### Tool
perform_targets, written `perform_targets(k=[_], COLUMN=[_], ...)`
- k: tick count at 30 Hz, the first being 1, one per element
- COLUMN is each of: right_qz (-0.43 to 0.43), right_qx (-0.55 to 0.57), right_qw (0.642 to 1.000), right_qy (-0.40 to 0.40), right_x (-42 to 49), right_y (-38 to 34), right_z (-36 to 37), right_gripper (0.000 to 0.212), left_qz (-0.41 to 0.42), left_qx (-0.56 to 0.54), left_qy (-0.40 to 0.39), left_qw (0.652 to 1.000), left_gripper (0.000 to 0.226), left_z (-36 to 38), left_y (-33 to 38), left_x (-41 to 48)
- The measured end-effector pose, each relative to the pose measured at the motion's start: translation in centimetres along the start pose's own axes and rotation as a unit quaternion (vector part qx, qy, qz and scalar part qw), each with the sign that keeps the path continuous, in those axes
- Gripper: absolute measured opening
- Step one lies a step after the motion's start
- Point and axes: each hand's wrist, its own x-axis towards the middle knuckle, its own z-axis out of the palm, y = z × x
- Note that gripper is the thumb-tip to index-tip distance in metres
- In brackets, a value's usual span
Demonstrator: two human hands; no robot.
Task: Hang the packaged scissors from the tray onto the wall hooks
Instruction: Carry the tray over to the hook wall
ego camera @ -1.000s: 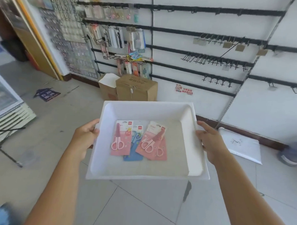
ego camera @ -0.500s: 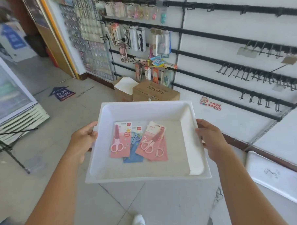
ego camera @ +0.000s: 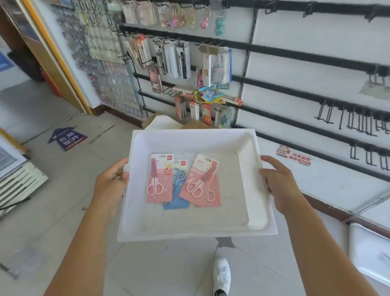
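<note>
I hold a white tray (ego camera: 261,195) level in front of me. My left hand (ego camera: 111,184) grips its left rim and my right hand (ego camera: 279,185) grips its right rim. Inside lie several packaged scissors: a pink pack (ego camera: 159,180) at the left, a blue pack (ego camera: 178,198) partly covered in the middle, and two overlapping pink packs (ego camera: 201,181) at the right. Empty black wall hooks (ego camera: 358,121) stick out from rails on the white wall ahead to the right.
Stocked hooks with stationery (ego camera: 171,57) fill the wall ahead left. Cardboard boxes (ego camera: 164,122) stand on the floor behind the tray. A cooler (ego camera: 7,180) stands at the left, a white board (ego camera: 372,251) lies on the floor at the right, and my white shoe (ego camera: 222,276) shows below.
I have walked closer to the wall and turned left, so the stocked hooks and rails loom larger. The tray and scissors stay as they were in my hands. My shoe has stepped forward.
</note>
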Motion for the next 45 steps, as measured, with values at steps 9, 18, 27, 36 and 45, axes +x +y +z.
perform_targets(k=[9,18,27,36,45], right_qz=[0.026,0.03,0.07,0.119,0.187], right_qx=[0.007,0.019,0.067,0.082,0.079], right_qw=[1.0,0.995,0.966,0.939,0.922], right_qy=[0.002,0.092,0.239,0.311,0.329], right_x=[17.1,29.2,35.1,39.7,44.2], right_y=[-7.4,-10.9,-11.4,-6.4,-1.9], right_z=[3.5,6.4,10.2,10.8,12.6], right_gripper=[0.044,0.045,0.041,0.039,0.042], left_qz=[-0.012,0.001,0.028,-0.013,-0.037], left_qx=[0.007,0.011,0.059,0.147,0.225], left_qy=[-0.01,-0.095,-0.226,-0.279,-0.265], left_qw=[1.0,0.995,0.972,0.949,0.937], left_gripper=[0.052,0.046,0.047,0.044,0.047], left_z=[8.9,16.4,24.4,29.8,32.2], left_y=[4.9,6.6,9.0,6.3,-0.1], left_x=[16.7,35.1,50.5,54.4,56.3])
